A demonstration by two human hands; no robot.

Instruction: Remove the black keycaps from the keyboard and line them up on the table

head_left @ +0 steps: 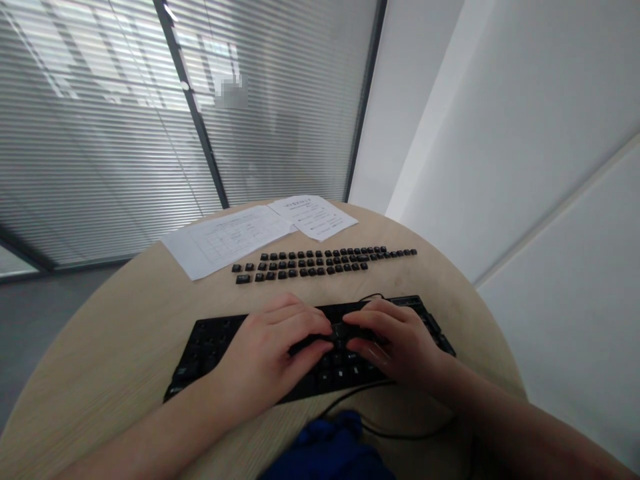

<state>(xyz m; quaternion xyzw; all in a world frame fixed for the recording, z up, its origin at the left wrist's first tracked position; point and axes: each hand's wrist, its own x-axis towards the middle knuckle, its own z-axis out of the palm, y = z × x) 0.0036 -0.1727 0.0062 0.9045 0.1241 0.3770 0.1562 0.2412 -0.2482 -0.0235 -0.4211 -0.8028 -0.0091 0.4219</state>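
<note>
A black keyboard lies on the table in front of me, with part of its middle covered by my hands. My left hand reaches over it from the left, index finger and thumb bent toward a black keycap. From the opposite side, my right hand brings its bent fingertips and thumb to the same keycap, so both hands grip around it. The exact finger contact is dim and small. Beyond the keyboard, several loose black keycaps stand in rough rows.
Two printed paper sheets lie overlapping at the far side of the round wooden table. A black cable curls at the keyboard's near edge, by blue cloth. Blinds and a white wall stand behind.
</note>
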